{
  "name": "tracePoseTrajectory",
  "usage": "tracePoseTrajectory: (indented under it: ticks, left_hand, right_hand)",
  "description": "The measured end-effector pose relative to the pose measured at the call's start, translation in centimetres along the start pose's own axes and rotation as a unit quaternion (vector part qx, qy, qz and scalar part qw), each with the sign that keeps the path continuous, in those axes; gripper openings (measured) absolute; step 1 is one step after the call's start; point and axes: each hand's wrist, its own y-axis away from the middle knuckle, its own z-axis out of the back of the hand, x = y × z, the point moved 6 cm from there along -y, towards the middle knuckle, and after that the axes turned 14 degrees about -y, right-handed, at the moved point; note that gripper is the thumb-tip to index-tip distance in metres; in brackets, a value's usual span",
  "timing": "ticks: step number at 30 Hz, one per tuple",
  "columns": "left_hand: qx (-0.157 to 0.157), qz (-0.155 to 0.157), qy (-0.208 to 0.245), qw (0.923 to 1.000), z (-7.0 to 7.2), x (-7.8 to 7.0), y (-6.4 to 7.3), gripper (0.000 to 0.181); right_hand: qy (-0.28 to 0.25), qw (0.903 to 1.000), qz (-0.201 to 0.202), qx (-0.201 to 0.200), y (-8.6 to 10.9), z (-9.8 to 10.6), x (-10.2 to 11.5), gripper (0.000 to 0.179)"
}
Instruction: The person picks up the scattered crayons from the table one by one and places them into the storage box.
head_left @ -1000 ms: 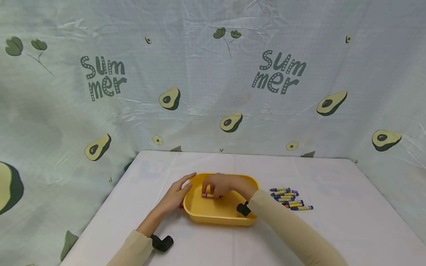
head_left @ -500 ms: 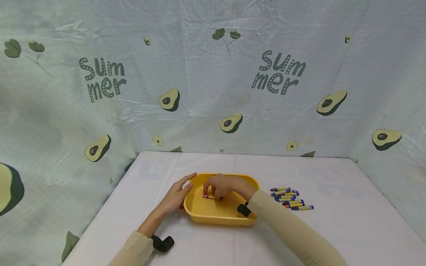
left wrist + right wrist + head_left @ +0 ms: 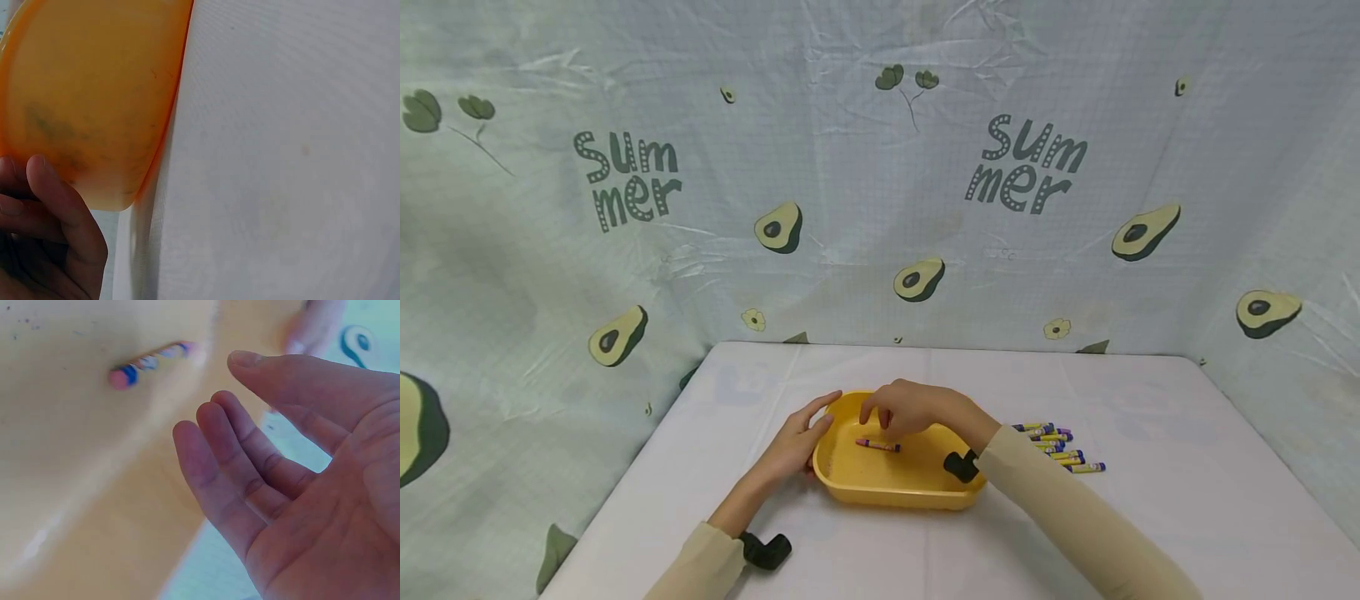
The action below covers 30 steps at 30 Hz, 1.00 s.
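Observation:
A pink crayon (image 3: 877, 446) with a yellow and blue wrapper lies in a shallow yellow tray (image 3: 895, 498). My right hand (image 3: 913, 407) is raised over the tray, behind and to the right of the crayon. In the right wrist view, the right hand (image 3: 306, 462) has its fingers bent loosely, thumb apart from them, with nothing between. The crayon (image 3: 152, 364) lies apart from those fingertips. My left hand (image 3: 793, 442) holds the tray at its left end, index finger and thumb at the rim. In the left wrist view, fingertips (image 3: 40, 172) overlap the tray's end.
To the right of the tray, a loose pile of several crayons (image 3: 1078, 457) lies on the white-covered table (image 3: 1187, 508), partly hidden by the right forearm. A cloth (image 3: 865, 167) with avocado prints hangs behind and around the table. Black wrist cameras (image 3: 766, 552) are worn on both wrists.
My right hand has let go of the pink crayon and lifted slightly up and to the right, leaving it on the tray floor. The left hand keeps its place.

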Motion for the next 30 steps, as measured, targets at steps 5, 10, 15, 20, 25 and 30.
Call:
tracePoseTrajectory:
  ticks: [5,10,15,20,25,30]
  left_hand:
    - [0.001,-0.006,0.0,1.0,0.1,-0.4,-0.2,0.05]
    - [0.0,-0.012,-0.005,0.9999,0.0,-0.5,-0.2,0.05]
    - [-0.007,-0.012,-0.005,0.9999,0.0,-0.4,0.1,0.05]
    - [-0.006,-0.005,0.005,1.0,0.0,-0.2,0.5,0.051]
    - [-0.005,-0.006,0.011,0.9999,-0.1,-0.3,0.3,0.052]
    - [-0.002,-0.003,0.005,1.0,0.0,-0.4,0.2,0.052]
  right_hand:
    - [-0.016,0.999,0.033,-0.024,2.7,1.7,0.6,0.037]
    - [-0.023,0.9976,0.039,-0.052,5.9,3.2,0.3,0.035]
    - [-0.021,0.9956,0.039,-0.082,9.4,4.3,-0.5,0.033]
    - [-0.034,0.9921,0.023,-0.118,12.9,4.9,-2.5,0.031]
    - [-0.06,0.9855,0.006,-0.159,16.6,5.6,-5.5,0.033]
    - [-0.083,0.9788,-0.002,-0.187,19.7,5.5,-8.6,0.033]
